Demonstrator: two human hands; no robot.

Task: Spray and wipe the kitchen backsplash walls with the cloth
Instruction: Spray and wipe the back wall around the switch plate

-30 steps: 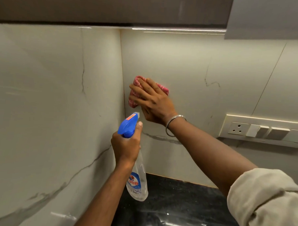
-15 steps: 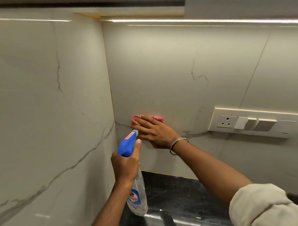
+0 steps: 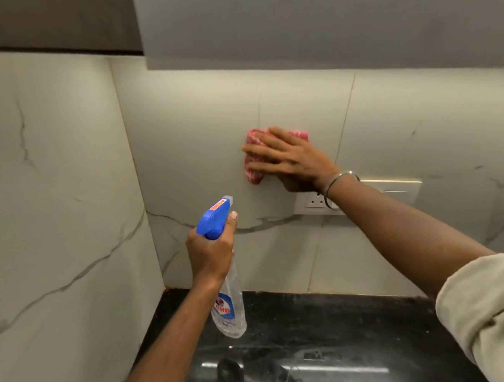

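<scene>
Cloth point(image 3: 253, 176): pink, flat against the back wall point(image 3: 219, 126), above and just left of the socket point(image 3: 314, 202).
Right grip point(image 3: 292, 161): fingers spread straight and the palm pressing the cloth to the tile. The flat hand probably spreads the pressure for a broad wipe.
Bottle point(image 3: 229, 314): held near the wall without touching it, below-left of the cloth, nozzle aimed at the tile.
Left grip point(image 3: 210, 254): curled round the bottle's neck, thumb up beside the blue head, seemingly ready to spray. Whether a finger is on the trigger is hidden.
Socket: just under the right wrist, so spray is best kept off it.
Desk point(image 3: 340, 324): black and glossy. The bottle hangs above it.
</scene>
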